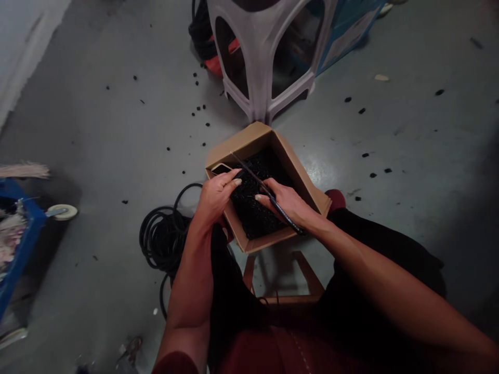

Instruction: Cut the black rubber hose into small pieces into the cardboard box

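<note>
A cardboard box (300,166) holds a heap of small black pieces (259,218). Over its left side, my left hand (218,195) is closed, thumb against fingers, on what looks like the end of a black rubber cord; the fingers mostly hide it. A coil of this cord (159,239) lies on the floor by my left forearm, one loop passing behind the wrist. My right hand (286,202) grips a long, thin knife (253,175) with a dark handle. Its blade slants up and left over the box, close to the left fingertips.
A grey plastic stool (259,62) stands just beyond the box, with a blue box (346,36) behind it. At left is a blue wheeled cart (27,228). Small black bits (365,155) lie scattered on the floor. Wooden legs (307,272) show below the box, between my knees.
</note>
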`<state>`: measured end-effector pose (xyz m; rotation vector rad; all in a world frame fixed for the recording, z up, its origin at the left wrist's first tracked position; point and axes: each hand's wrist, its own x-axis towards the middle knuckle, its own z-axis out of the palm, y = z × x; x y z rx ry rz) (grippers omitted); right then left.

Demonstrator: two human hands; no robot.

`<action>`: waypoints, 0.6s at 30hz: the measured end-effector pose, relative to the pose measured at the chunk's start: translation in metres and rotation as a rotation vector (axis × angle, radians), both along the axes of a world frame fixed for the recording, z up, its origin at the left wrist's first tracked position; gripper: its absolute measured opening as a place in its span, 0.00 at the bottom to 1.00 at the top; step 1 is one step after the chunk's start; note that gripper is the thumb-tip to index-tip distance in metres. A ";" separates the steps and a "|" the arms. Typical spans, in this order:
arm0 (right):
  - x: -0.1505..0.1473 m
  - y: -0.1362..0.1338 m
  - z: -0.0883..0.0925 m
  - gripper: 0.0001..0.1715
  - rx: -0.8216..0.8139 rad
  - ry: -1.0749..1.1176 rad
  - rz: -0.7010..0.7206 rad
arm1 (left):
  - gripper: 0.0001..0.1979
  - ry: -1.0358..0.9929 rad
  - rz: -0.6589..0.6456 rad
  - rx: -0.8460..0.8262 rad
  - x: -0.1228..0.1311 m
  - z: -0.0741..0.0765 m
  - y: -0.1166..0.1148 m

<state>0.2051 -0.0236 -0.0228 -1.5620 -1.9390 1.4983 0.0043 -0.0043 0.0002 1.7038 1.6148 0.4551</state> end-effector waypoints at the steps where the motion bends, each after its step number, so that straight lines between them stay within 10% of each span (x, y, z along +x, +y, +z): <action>1: 0.000 -0.001 -0.001 0.17 0.000 -0.002 -0.002 | 0.17 0.000 0.000 -0.005 0.000 0.001 0.000; 18: 0.006 0.004 0.004 0.16 0.099 0.012 0.046 | 0.19 -0.325 -0.069 -0.244 -0.002 0.014 0.000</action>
